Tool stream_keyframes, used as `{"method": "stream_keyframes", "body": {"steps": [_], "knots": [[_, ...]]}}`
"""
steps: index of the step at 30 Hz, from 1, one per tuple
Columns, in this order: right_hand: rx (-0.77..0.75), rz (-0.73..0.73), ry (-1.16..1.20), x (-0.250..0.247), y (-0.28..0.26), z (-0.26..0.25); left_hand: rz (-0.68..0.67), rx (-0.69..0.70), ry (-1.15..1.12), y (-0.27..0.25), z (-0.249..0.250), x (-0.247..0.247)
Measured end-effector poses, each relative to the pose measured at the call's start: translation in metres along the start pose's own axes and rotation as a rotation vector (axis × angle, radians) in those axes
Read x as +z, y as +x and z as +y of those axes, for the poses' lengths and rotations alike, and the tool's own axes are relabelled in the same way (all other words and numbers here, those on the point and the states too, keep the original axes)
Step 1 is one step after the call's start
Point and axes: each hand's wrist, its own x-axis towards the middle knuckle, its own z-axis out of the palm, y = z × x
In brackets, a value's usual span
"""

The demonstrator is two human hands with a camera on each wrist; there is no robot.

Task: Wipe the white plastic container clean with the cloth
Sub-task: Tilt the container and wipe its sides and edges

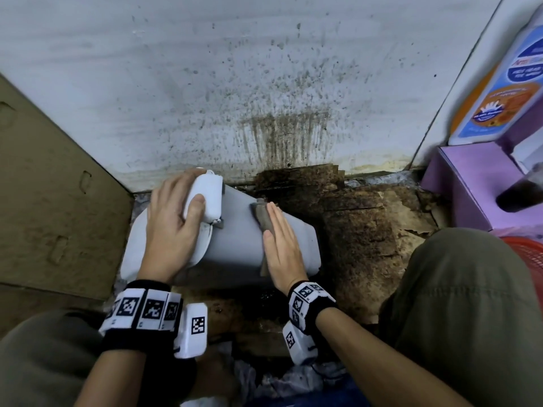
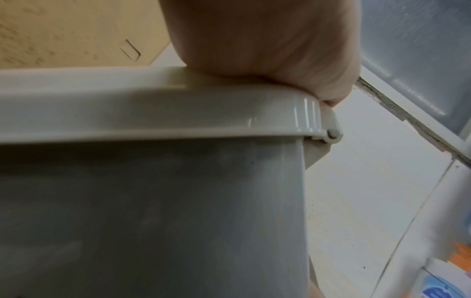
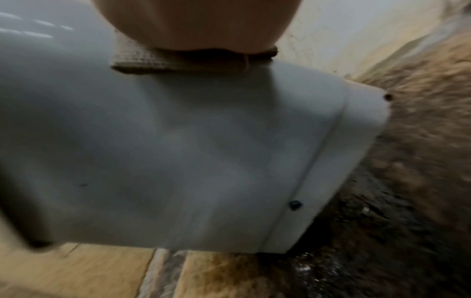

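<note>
The white plastic container [image 1: 235, 233] lies on its side on the floor, lid end to the left. My left hand [image 1: 173, 218] grips its white lid clasp [image 1: 207, 198], thumb on top and fingers curled round the far edge. In the left wrist view the palm [image 2: 267, 40] rests on the container's rim [image 2: 153, 113]. My right hand [image 1: 282, 248] lies flat with straight fingers and presses a folded grey-brown cloth [image 1: 263, 215] onto the container's upper side. The right wrist view shows that cloth [image 3: 142, 60] under the palm [image 3: 198, 22] on the container wall [image 3: 178, 151], which carries small dark specks.
A flat cardboard sheet [image 1: 53, 186] leans at the left. The wall [image 1: 264, 83] behind is spattered with brown stains. Soaked, dirty cardboard [image 1: 361, 230] covers the floor to the right. A purple box [image 1: 470, 183] and a red basket [image 1: 529, 251] stand at the right, beside my knee.
</note>
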Motion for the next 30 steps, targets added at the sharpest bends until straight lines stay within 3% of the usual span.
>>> {"method": "stream_keyframes", "body": {"steps": [4,11,13,21,30], "knots": [[0.199,-0.018,0.037,-0.012,-0.001,0.031,-0.003,0.0,-0.016,-0.001,-0.003,-0.003],[0.596,0.093,0.088,-0.034,-0.01,0.077,0.002,0.009,-0.015,0.0,-0.004,-0.003],[0.64,0.105,0.109,-0.033,-0.01,0.079,0.006,0.007,-0.012,0.0,-0.006,-0.004],[0.489,0.132,0.028,-0.017,-0.007,0.066,0.011,0.013,0.017,0.002,-0.013,-0.004],[0.242,0.123,0.04,0.011,0.003,-0.01,0.025,0.0,0.01,0.003,-0.014,-0.004]]}}
